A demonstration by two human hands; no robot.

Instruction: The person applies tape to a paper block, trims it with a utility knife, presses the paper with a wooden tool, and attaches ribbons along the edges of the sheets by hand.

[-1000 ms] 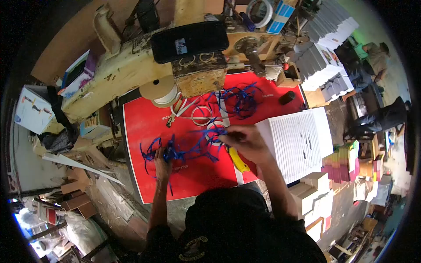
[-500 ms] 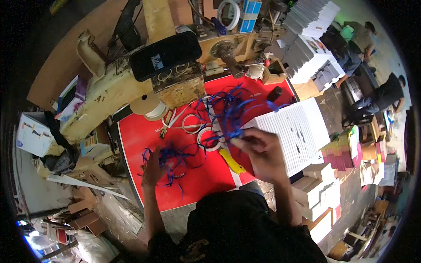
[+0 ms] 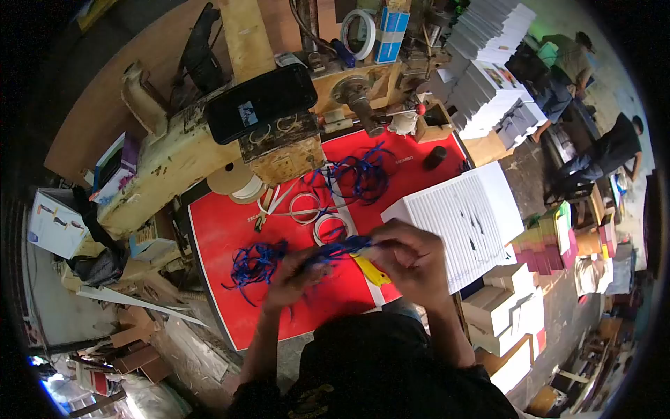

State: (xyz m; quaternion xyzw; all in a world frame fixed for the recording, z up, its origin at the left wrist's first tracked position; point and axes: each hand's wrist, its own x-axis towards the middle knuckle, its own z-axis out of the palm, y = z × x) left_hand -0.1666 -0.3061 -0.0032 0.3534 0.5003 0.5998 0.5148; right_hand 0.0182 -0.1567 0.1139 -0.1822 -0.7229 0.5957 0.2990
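Observation:
A bunch of thin blue ribbons [image 3: 343,247] stretches between my two hands above the red table covering. My right hand [image 3: 417,260] pinches its right end. At the other end, the fingers of my left hand [image 3: 289,281] are closed round the ribbons, slightly blurred. Just left of that hand lies a tangled pile of blue ribbons [image 3: 252,267], and another loose pile of blue ribbons [image 3: 363,176] rests farther back. A yellow cutter [image 3: 374,271] lies under and beside my right hand. Behind the held bunch is a white tape roll [image 3: 329,230].
On the right stands a white paper stack [image 3: 457,216] with ribbed edges. A cardboard spool [image 3: 241,183] and scissors [image 3: 262,208] lie at the back left. A phone [image 3: 262,103] sits on the machine [image 3: 286,155] over the table. Two people work far right.
My right hand has come lower, bringing its blue ribbons off the back pile. My left hand has moved right from the left pile, and both hands now hold one bunch.

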